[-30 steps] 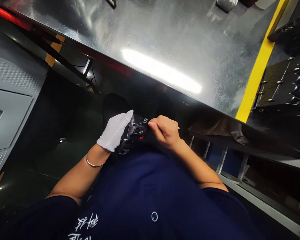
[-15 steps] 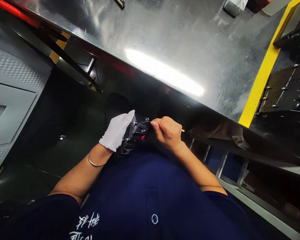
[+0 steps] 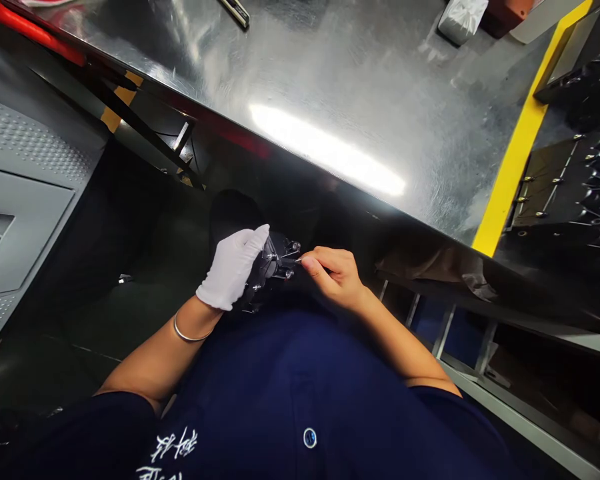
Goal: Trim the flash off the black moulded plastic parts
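Observation:
My left hand [image 3: 230, 267], in a white glove, is closed around a black part [image 3: 283, 260] with several shiny metal pins or studs on it. The glove covers much of this part. Bare and pinching with thumb and forefinger, my right hand [image 3: 335, 275] is at the part's right side. From its fingertips a thin, light stick [image 3: 299, 259] points toward the studs. Only a short length of it shows, and its exact kind is unclear. Whether its tip touches the part I cannot tell.
A shiny metal table [image 3: 330, 73] lies ahead, its edge slanting down to the right. At its right is a yellow bar [image 3: 515, 147] beside black parts with studs [image 3: 555, 180]. A white-wrapped item [image 3: 463, 20] and a red-brown box [image 3: 507, 15] sit at the back. A grey cabinet [image 3: 25, 220] stands left.
My right hand has shifted slightly down, its fingers straighter. The stick's rear end behind that hand no longer shows. The black part has turned a little, and its red spot is out of sight.

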Tool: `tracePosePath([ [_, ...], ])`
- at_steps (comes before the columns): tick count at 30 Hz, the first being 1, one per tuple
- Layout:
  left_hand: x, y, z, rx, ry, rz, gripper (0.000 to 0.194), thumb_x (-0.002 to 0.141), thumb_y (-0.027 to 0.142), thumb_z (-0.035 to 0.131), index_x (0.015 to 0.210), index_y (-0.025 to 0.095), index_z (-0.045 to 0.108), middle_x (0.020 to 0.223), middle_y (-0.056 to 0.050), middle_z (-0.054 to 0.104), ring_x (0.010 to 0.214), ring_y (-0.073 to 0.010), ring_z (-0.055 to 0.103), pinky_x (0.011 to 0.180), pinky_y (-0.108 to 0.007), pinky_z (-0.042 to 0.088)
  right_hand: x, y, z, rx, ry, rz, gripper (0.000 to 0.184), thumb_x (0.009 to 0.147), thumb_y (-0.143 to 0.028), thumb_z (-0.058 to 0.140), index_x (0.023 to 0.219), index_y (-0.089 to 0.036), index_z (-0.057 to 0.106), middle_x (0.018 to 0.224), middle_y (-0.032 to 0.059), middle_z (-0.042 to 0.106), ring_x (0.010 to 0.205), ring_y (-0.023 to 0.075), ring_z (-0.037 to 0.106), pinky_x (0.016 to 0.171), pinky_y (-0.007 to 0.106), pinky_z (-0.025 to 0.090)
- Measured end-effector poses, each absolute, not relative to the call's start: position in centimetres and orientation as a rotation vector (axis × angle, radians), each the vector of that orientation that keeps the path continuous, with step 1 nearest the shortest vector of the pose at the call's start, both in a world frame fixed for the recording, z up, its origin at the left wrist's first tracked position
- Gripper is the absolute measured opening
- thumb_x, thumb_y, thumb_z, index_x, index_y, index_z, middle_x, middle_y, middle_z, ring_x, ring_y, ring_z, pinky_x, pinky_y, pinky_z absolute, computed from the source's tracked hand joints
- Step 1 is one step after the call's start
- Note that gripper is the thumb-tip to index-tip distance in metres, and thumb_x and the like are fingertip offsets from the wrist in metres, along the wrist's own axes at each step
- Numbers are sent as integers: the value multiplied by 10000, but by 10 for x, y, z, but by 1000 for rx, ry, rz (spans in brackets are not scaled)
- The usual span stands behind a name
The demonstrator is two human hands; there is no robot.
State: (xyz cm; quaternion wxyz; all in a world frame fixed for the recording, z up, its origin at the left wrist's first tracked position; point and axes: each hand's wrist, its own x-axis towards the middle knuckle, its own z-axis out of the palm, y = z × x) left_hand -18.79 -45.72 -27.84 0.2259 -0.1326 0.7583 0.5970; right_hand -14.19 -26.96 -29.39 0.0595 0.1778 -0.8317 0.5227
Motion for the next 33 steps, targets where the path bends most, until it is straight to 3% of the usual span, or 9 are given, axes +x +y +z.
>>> tracePosePath([
  [5, -187, -458, -275, -340, 2136, 1682, 441, 838, 487, 611, 550, 195, 449, 526, 38, 416, 522, -99, 371, 482, -236, 347, -141, -268, -288, 532, -2585, 1518, 247, 959, -213, 522, 751, -148, 638, 620, 6, 604, 524, 77, 506, 528, 204, 399],
  [12, -182, -456, -275, -287, 2190, 1752, 333, 794, 412, 662, 581, 177, 561, 568, 23, 501, 550, -102, 427, 518, -226, 386, -139, -258, -276, 597, -2690, 1893, 345, 979, -283, 497, 676, -147, 590, 580, -18, 538, 507, 59, 448, 508, 194, 359],
  [16, -183, -454, -276, -252, 2282, 1792, 283, 773, 393, 666, 610, 170, 605, 582, 16, 539, 567, -105, 462, 547, -222, 404, -138, -254, -277, 732, -2510, 2171, 419, 1005, -393, 429, 726, -144, 617, 575, -8, 530, 495, 73, 456, 489, 207, 367],
  [19, -184, -453, -277, -271, 2316, 1808, 273, 769, 389, 662, 617, 168, 611, 575, 17, 544, 560, -103, 466, 546, -220, 403, -139, -258, -281, 694, -2489, 1813, 418, 972, -485, 475, 761, -151, 609, 598, 5, 540, 523, 93, 468, 509, 234, 372],
  [22, -183, -452, -277, -275, 2306, 1799, 285, 768, 402, 668, 615, 168, 610, 575, 19, 544, 556, -100, 465, 547, -219, 404, -141, -262, -287, 743, -2530, 1385, 445, 896, -542, 585, 649, -175, 536, 534, -17, 470, 504, 101, 422, 484, 260, 312],
  [26, -188, -450, -280, -357, 2257, 1846, 383, 760, 484, 701, 588, 171, 563, 557, 33, 509, 547, -95, 458, 539, -219, 403, -139, -270, -294, 708, -2513, 1287, 456, 911, -481, 595, 576, -190, 488, 488, -27, 466, 461, 91, 425, 463, 254, 306],
  [29, -199, -443, -279, -538, 1999, 2025, 454, 804, 597, 638, 670, 167, 577, 607, 32, 547, 563, -101, 511, 545, -224, 432, -134, -280, -294, 456, -2520, 1345, 370, 849, -534, 653, 891, -167, 646, 688, 33, 656, 566, 120, 587, 542, 233, 451],
  [31, -208, -436, -276, -600, 1767, 2197, 448, 829, 612, 608, 794, 165, 614, 719, 16, 623, 645, -116, 593, 623, -234, 494, -136, -282, -288, 339, -2579, 1397, 557, 814, -537, 682, 1203, -149, 592, 829, 63, 706, 636, 141, 649, 602, 241, 509],
  [33, -214, -429, -270, -524, 1596, 2405, 362, 842, 530, 649, 941, 182, 636, 900, -8, 685, 829, -139, 662, 781, -252, 535, -151, -276, -277, 221, -2623, 1433, 635, 810, -479, 679, 1328, -148, 521, 802, 34, 701, 600, 130, 639, 596, 235, 509],
])
